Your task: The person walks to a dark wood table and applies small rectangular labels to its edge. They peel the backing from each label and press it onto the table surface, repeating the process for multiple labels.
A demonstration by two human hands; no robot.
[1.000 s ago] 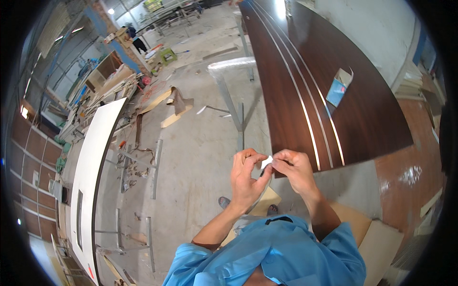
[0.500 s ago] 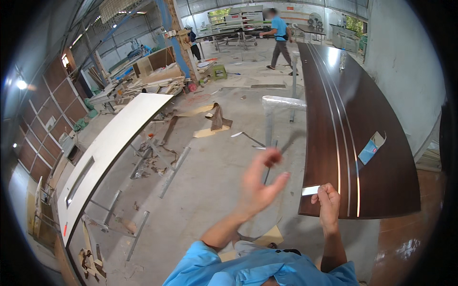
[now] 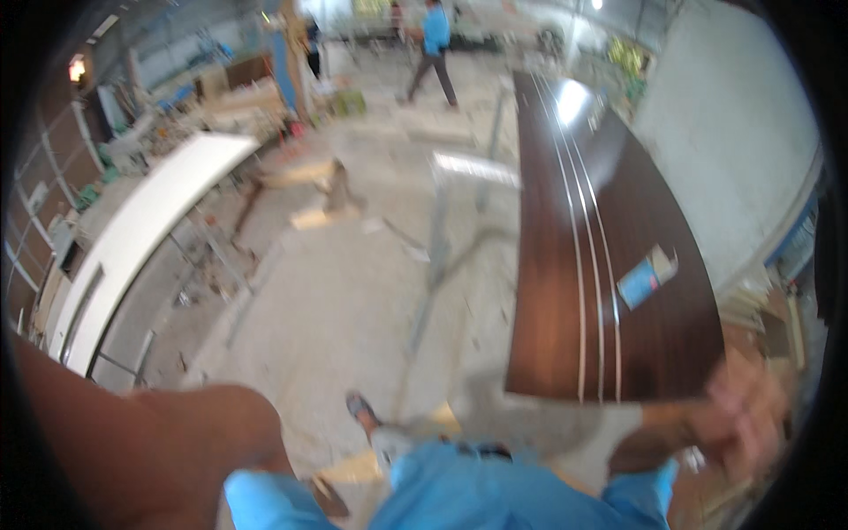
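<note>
My right hand (image 3: pixel 749 415) is a smeared shape just past the near right corner of the dark brown glossy panel (image 3: pixel 552 309). Blur hides its fingers and whatever they might hold. Three pale lines run lengthwise along the panel. A small blue and white box (image 3: pixel 643 281), its flap raised, lies on the panel's right half. My left forearm (image 3: pixel 159 433) fills the lower left corner, very close and bent; the hand at its end is outside the picture.
At the left stands a long white panel (image 3: pixel 146 225) with a dark slot. Plastic-wrapped support bar (image 3: pixel 477 170) reaches beneath the dark panel. Brown and yellowish scraps (image 3: pixel 322 194) litter the floor. A person in blue (image 3: pixel 435 44) walks at the back. A large pale board (image 3: pixel 733 132) stands at the right.
My right hand has moved right, off the panel's near left corner; the white strip it held is no longer visible. My left arm has swung left and close. The view has shifted and blurred.
</note>
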